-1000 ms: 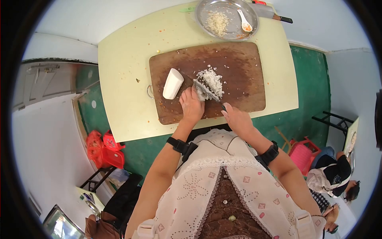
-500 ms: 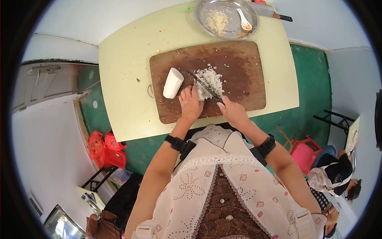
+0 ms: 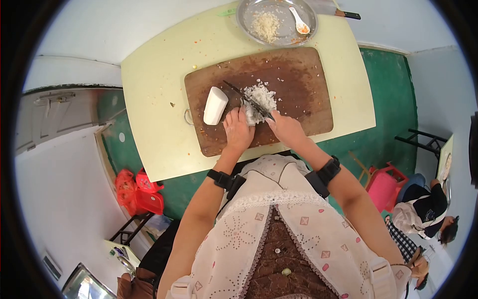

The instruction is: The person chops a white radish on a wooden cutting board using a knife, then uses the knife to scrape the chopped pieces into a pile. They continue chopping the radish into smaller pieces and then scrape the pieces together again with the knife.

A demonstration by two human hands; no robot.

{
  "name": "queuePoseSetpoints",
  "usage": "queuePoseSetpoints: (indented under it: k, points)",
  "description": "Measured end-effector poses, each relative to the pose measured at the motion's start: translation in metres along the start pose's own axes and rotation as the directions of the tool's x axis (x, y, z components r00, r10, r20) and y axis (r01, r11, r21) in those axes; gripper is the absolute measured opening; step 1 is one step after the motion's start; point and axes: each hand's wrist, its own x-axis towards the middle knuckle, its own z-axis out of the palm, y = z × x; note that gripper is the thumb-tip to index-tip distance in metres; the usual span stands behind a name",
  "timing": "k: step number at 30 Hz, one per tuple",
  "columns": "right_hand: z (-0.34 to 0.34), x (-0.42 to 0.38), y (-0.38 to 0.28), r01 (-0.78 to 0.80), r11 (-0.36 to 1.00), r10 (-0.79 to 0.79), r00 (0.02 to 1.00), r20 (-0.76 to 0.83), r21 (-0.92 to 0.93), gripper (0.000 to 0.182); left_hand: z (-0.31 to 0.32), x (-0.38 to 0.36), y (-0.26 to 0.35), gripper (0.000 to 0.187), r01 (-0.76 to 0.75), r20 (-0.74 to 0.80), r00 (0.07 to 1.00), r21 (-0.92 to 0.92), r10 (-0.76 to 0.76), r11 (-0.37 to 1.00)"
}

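Note:
My right hand (image 3: 288, 130) is closed round the handle of a kitchen knife (image 3: 247, 100). Its dark blade slants up and left across a pile of chopped white radish (image 3: 261, 94). At the pile's left edge, my left hand (image 3: 238, 130) presses with bent fingers on white radish pieces, close to the blade. Left of that hand lies a thick peeled piece of white radish (image 3: 215, 105). All of this is on a brown wooden cutting board (image 3: 298, 74). My fingers partly hide the pieces beneath them.
Behind the board, a round metal tray (image 3: 242, 25) holds a pale chopped heap (image 3: 265, 26) and a white spoon (image 3: 299, 21). Another knife (image 3: 347, 14) lies at the table's back right. Red stools (image 3: 149, 199) stand lower left; other people (image 3: 423, 209) are at lower right.
The knife's blade has shifted slightly left and up over the pile, with my right hand moving the same way. My left hand stays nearly in place. The whole view has shifted a little.

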Motion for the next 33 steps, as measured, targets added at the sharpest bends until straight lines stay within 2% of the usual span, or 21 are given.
queuePoseSetpoints:
  k: [5, 13, 16, 19, 22, 26, 28, 33]
  points:
    - [-0.012, -0.016, 0.002, -0.015, 1.000, 0.015, 0.996, 0.087, 0.001, 0.025, 0.002, -0.001, -0.002, 0.064, -0.047, -0.054, 0.997, 0.000, 0.047, 0.999]
    - [-0.021, -0.023, -0.004, -0.033, 0.997, 0.046, 0.982, 0.184, -0.075, 0.026, -0.004, 0.002, 0.001, 0.062, -0.038, -0.003, 0.999, 0.017, 0.038, 0.999]
    - [-0.004, -0.009, 0.003, 0.055, 0.997, -0.050, 0.994, 0.093, -0.049, 0.024, -0.004, 0.003, 0.000, 0.062, -0.038, 0.011, 0.999, 0.016, 0.038, 0.999]
    - [0.007, 0.005, 0.003, 0.064, 0.998, -0.063, 0.997, 0.041, -0.020, 0.026, -0.002, 0.001, -0.001, 0.064, -0.037, 0.002, 0.999, 0.025, 0.037, 0.999]
    - [0.005, 0.003, 0.001, -0.110, 0.984, 0.106, 0.994, 0.041, 0.141, 0.028, -0.009, 0.000, 0.005, 0.066, 0.025, 0.008, 1.000, -0.053, -0.024, 0.998]
    - [-0.010, -0.012, -0.003, -0.072, 0.994, 0.063, 0.993, 0.102, 0.087, 0.029, -0.008, -0.002, 0.008, 0.073, 0.100, 0.009, 0.995, -0.116, -0.099, 0.988]
    - [-0.019, -0.020, -0.007, -0.051, 0.999, 0.048, 0.987, 0.153, 0.016, 0.028, -0.006, 0.000, 0.007, 0.069, 0.076, 0.016, 0.997, -0.075, -0.075, 0.994]
    - [-0.020, -0.031, 0.000, -0.005, 0.998, 0.014, 0.988, 0.152, -0.060, 0.027, 0.003, 0.000, 0.003, 0.064, 0.020, 0.021, 1.000, 0.050, -0.022, 0.999]
